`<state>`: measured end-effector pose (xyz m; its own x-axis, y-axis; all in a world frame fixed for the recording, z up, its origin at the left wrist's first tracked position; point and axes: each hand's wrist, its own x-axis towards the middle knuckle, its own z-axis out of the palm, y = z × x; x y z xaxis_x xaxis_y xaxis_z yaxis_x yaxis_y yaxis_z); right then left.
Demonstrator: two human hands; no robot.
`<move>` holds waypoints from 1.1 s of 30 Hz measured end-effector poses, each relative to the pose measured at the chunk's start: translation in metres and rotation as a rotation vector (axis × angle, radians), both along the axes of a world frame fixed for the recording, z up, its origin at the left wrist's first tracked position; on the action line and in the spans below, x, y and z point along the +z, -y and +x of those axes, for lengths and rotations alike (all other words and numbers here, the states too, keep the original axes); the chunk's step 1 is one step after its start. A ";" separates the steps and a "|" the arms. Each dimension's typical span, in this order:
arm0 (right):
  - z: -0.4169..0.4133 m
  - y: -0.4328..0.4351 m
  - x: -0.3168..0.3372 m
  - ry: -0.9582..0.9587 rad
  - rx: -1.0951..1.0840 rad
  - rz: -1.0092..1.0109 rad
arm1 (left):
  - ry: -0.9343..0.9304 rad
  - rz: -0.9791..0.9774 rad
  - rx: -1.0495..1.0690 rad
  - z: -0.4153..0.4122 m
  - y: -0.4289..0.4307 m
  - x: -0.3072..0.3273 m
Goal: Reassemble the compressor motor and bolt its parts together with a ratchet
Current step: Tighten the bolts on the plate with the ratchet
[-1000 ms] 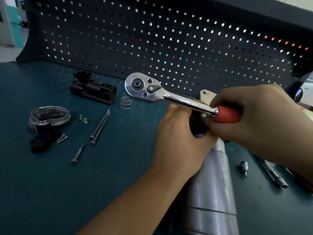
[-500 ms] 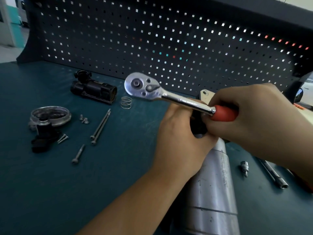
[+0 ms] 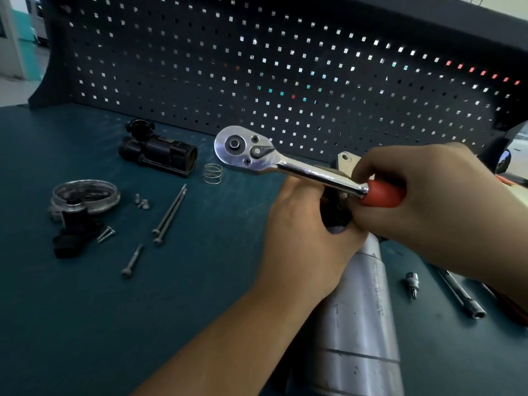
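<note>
The silver cylindrical motor body (image 3: 360, 318) lies on the bench, running from the bottom edge up toward the middle. My left hand (image 3: 303, 238) is curled round its far end, where a dark part (image 3: 334, 215) shows between my hands. My right hand (image 3: 428, 201) grips the red handle of a chrome ratchet (image 3: 274, 158). The ratchet's round head points up and left, above the bench and clear of the motor. A pale metal bracket with a hole (image 3: 345, 161) sticks up behind the ratchet shaft.
Loose parts lie left on the green bench (image 3: 85, 310): a black housing (image 3: 158, 151), a wire spring (image 3: 213, 173), a round metal cover (image 3: 85, 194), a black fitting (image 3: 73, 232), two long bolts (image 3: 170, 215), several small screws. An extension bar (image 3: 460, 292) and socket bit (image 3: 412, 284) lie right. A pegboard (image 3: 285, 67) stands behind.
The ratchet and my right hand have shifted very slightly left. My left hand stays on the motor's end.
</note>
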<state>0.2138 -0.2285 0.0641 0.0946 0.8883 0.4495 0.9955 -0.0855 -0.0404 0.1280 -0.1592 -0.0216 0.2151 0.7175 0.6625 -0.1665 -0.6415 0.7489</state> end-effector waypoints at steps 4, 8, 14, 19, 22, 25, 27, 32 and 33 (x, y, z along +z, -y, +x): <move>0.000 -0.004 0.001 0.022 -0.013 0.001 | -0.018 0.006 0.018 0.000 0.001 0.001; 0.004 -0.002 0.004 0.012 0.009 -0.033 | -0.020 0.014 0.020 -0.001 0.001 0.001; 0.002 0.000 0.005 -0.020 -0.015 -0.047 | -0.009 -0.014 -0.019 -0.001 0.000 0.001; -0.005 -0.001 0.007 0.028 -0.021 -0.085 | 0.001 -0.017 -0.001 -0.001 0.001 0.001; -0.006 -0.003 0.009 0.058 -0.031 -0.083 | -0.018 0.010 0.025 -0.001 0.001 0.000; -0.006 -0.005 0.007 0.071 -0.034 -0.088 | -0.009 0.001 0.024 0.000 0.001 0.000; -0.006 -0.005 0.006 0.068 -0.031 -0.084 | -0.006 -0.002 0.026 -0.001 0.001 0.000; 0.001 -0.002 0.011 0.000 -0.015 -0.079 | -0.007 -0.004 0.007 -0.001 0.001 0.000; 0.002 0.000 0.011 -0.020 -0.016 -0.078 | -0.008 -0.006 0.009 0.000 0.001 0.000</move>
